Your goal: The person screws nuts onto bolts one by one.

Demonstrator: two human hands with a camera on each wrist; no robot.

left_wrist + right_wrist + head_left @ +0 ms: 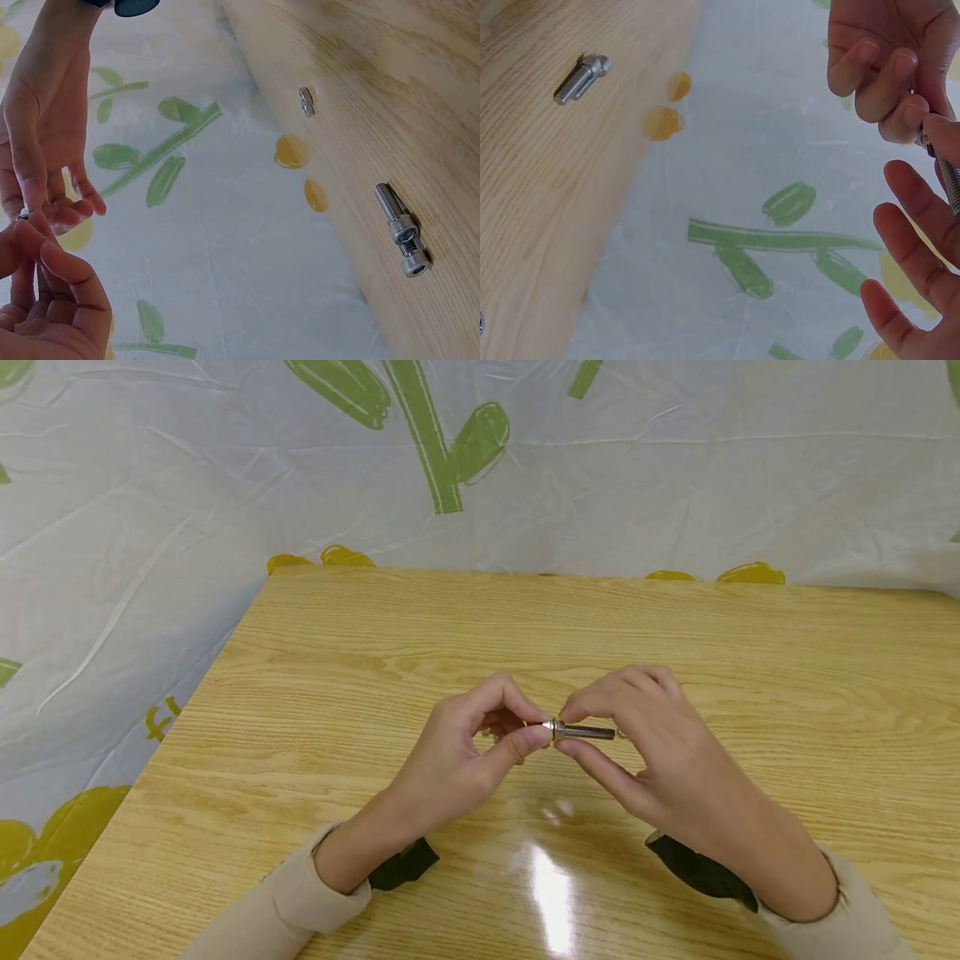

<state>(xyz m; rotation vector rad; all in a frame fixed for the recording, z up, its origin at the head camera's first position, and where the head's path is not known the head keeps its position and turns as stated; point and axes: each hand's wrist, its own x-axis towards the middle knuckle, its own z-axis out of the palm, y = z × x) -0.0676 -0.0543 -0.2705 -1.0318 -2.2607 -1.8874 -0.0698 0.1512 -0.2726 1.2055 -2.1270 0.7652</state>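
In the head view my left hand (468, 756) pinches the head end of a metal bolt (590, 732) between thumb and fingers. The threaded shank points right, level above the table. Around the shank close to the left fingertips sits a nut (559, 730), with what looks like a washer beside it. My right hand (675, 760) has thumb and forefinger on either side of that nut, its other fingers loosely spread in the right wrist view. The left fingers hide the bolt head.
On the wooden table (337, 635) lie socket-head bolts (403, 232) side by side and a separate nut (306, 102), mostly hidden by the hands in the head view. A flower-printed cloth (187, 460) hangs behind the table's far edge.
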